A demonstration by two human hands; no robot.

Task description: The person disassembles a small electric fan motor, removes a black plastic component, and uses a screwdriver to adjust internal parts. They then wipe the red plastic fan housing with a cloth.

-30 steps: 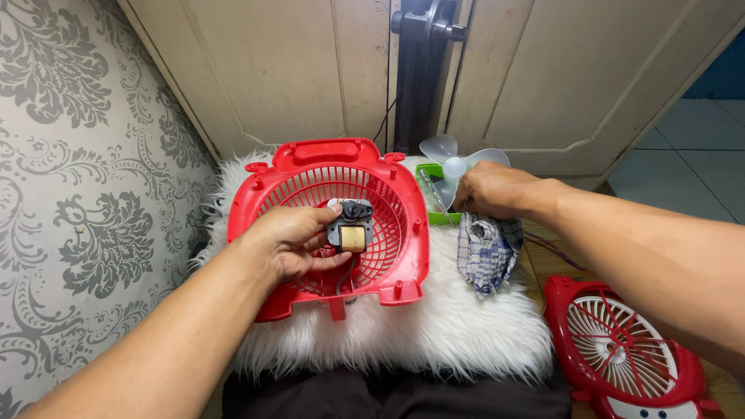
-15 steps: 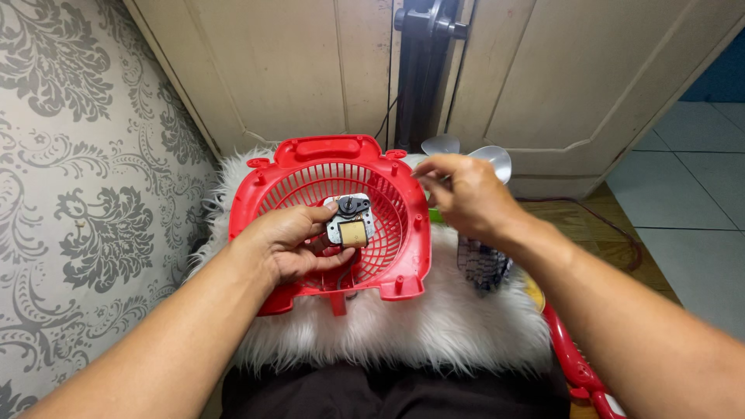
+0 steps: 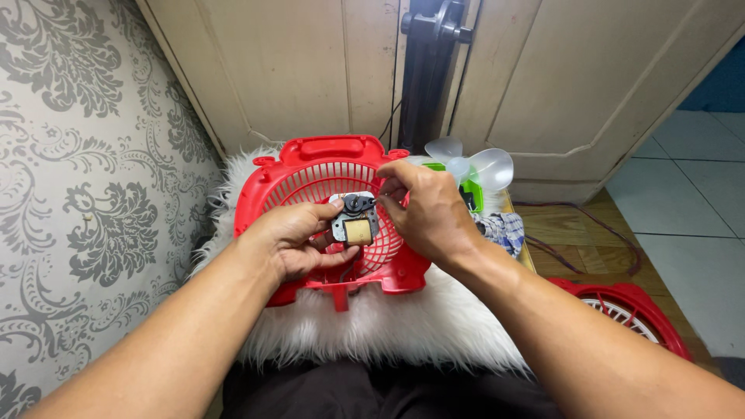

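Small metal fan motor with a tan coil block (image 3: 353,221) sits at the middle of the frame, against the round red plastic fan grille (image 3: 310,174) lying on a white fluffy rug (image 3: 419,326). Left hand (image 3: 291,240) cups the motor from below, fingers closed round it. Right hand (image 3: 427,213) pinches narrowly at the motor's top right edge. Pale translucent fan blades (image 3: 473,164) lie right of the grille; another red grille (image 3: 621,306) shows at lower right.

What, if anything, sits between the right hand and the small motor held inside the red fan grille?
Nothing visible does. The right hand has its fingertips at the top of the small fan motor, which the left hand holds against the red fan grille.
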